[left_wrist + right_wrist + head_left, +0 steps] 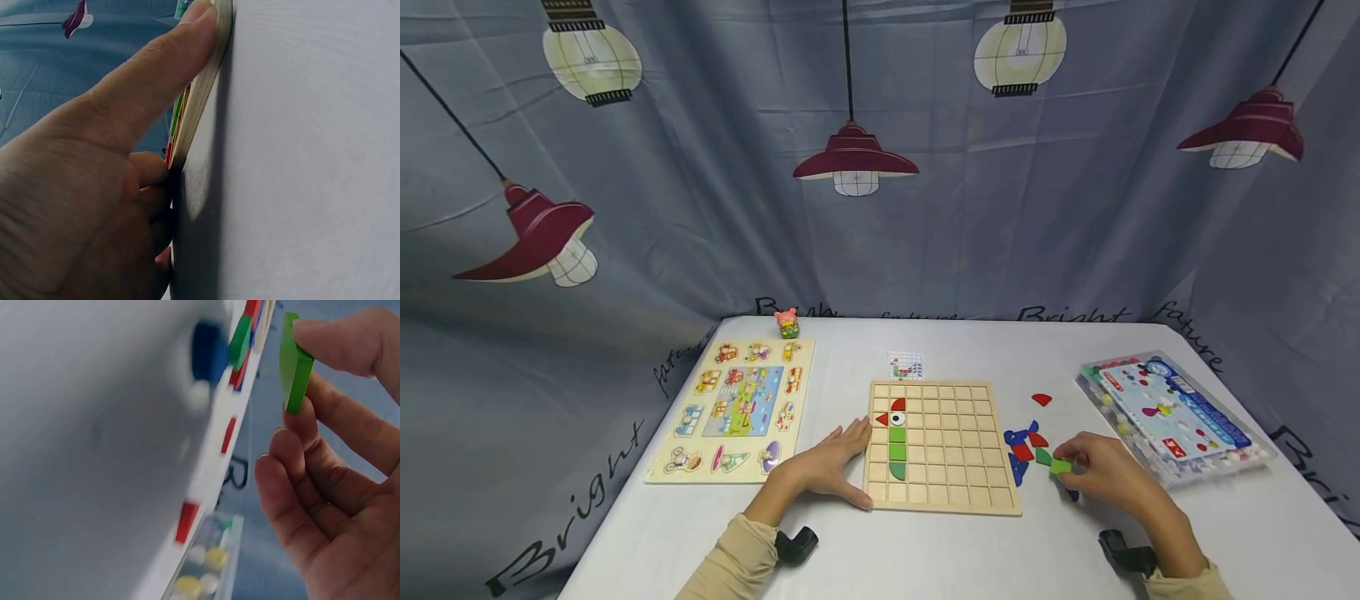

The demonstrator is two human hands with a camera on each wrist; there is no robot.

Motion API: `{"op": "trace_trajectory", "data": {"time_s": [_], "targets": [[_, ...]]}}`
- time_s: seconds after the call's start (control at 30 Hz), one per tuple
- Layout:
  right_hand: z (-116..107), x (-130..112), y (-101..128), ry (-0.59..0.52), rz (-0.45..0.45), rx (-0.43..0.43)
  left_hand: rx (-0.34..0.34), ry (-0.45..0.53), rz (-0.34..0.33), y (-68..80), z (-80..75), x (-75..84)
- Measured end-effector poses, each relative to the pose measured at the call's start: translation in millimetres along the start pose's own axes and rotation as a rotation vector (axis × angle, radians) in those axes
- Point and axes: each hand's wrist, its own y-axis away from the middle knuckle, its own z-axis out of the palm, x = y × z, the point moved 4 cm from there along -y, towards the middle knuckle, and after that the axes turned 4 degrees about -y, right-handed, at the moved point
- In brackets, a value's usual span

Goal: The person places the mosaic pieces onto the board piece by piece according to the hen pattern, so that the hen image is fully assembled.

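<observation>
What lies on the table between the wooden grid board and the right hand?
In the head view, loose red, blue and green pieces lie between the grid board and the right hand.

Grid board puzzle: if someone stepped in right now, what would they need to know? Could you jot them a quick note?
Left hand: open, flat on the table, thumb pressed to the grid board's left edge, steadying it.
Right hand: pinches a green piece, lifted off the table, right of the board.
Done: a column on the board's left holds red pieces with an eye tile, then green pieces below.
Left: most cells are bare. Loose red, blue and green pieces lie between the board and the right hand, with one red piece farther back. A small pattern card lies behind the board.
</observation>
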Motion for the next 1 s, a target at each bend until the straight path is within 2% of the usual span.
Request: {"op": "trace_trajectory", "data": {"time_s": [0.37,0.53,0.67,0.8,0.9,1.0], "targets": [[15,-62,-21,-0.058,-0.308,-0.023,-0.011,-0.001,0.004,-2.6,0.8,-0.9],[27,-90,-29,-0.066,-0.402,-0.067,-0.021,0.002,-0.003,-2.9,1.4,-1.7],[36,-113,-36,-0.064,-0.421,-0.080,-0.023,0.007,-0.006,-2.3,1.2,-2.7],[46,-132,-42,-0.060,-0.391,-0.113,-0.022,0.014,0.003,-2.4,-0.8,-1.5],[54,-142,-46,-0.049,-0.375,-0.133,-0.021,0.023,0.000,-1.7,-1.7,-0.2],[62,-150,-48,-0.041,-0.400,-0.147,-0.026,0.024,-0.009,-0.4,-0.4,-0.3]]}}
